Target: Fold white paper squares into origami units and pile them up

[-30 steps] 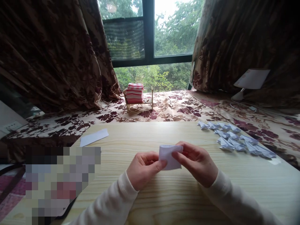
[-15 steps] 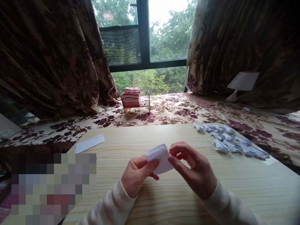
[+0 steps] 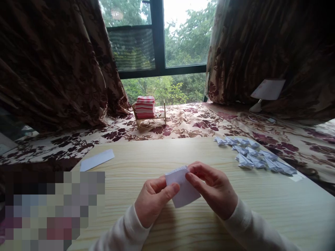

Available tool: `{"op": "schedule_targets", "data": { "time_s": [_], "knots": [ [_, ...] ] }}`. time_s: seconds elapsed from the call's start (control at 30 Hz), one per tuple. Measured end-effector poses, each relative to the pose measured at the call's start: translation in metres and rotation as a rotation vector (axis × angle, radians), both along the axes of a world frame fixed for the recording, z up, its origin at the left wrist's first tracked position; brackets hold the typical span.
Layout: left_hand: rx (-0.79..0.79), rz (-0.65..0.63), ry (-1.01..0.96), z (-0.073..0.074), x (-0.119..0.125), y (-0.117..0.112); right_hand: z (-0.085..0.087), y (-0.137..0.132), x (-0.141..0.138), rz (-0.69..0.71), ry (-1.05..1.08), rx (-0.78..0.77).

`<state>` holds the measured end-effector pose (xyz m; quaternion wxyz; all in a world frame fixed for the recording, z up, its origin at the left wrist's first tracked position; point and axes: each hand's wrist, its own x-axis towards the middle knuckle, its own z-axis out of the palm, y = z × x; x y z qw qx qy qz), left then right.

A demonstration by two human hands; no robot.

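Observation:
A small piece of white paper [image 3: 183, 190], folded over along its far edge, is held up above the wooden table [image 3: 125, 209]. My left hand [image 3: 155, 197] pinches its left side, thumb on the near face and fingers behind. At the upper right corner, the thumb and index finger of my right hand [image 3: 216, 190] are closed on the paper. Folded white paper pieces [image 3: 252, 153], several of them in rows, lie at the table's far right. A flat strip of white paper [image 3: 97, 160] rests at the far left.
Beyond the table, a patterned cloth [image 3: 183, 122] bears a small wooden stand [image 3: 150, 119] with a stack of pink striped cloths [image 3: 145, 107]. To the right stands a white lamp [image 3: 268, 90] with its cord. Dark curtains [image 3: 52, 62] flank the window. Blurred blocks hide the lower left.
The paper has tilted so its near edge hangs lower. My right hand has shifted its pinch from the right edge to the upper corner. The whole view has moved slightly.

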<state>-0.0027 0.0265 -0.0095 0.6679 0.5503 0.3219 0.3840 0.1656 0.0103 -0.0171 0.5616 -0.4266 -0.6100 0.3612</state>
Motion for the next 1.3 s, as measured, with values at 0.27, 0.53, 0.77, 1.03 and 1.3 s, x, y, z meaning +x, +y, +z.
{"op": "schedule_targets", "data": {
  "time_s": [0.27, 0.53, 0.77, 1.03, 1.3],
  "knots": [
    [0.215, 0.160, 0.134, 0.002, -0.002, 0.001, -0.002, -0.001, 0.000, -0.010, 0.025, -0.026],
    [0.042, 0.197, 0.038, -0.010, 0.000, 0.001, -0.006, 0.001, -0.004, -0.043, 0.133, -0.121],
    [-0.277, 0.246, -0.124, -0.003, 0.007, 0.000, -0.001, 0.004, -0.005, 0.087, 0.297, -0.282],
    [-0.331, 0.319, -0.101, -0.006, 0.007, 0.000, -0.004, 0.004, -0.006, 0.229, 0.234, -0.336],
    [0.538, 0.424, 0.266, -0.004, -0.005, 0.006, -0.008, 0.009, -0.001, 0.192, 0.189, -0.366]
  ]
}}
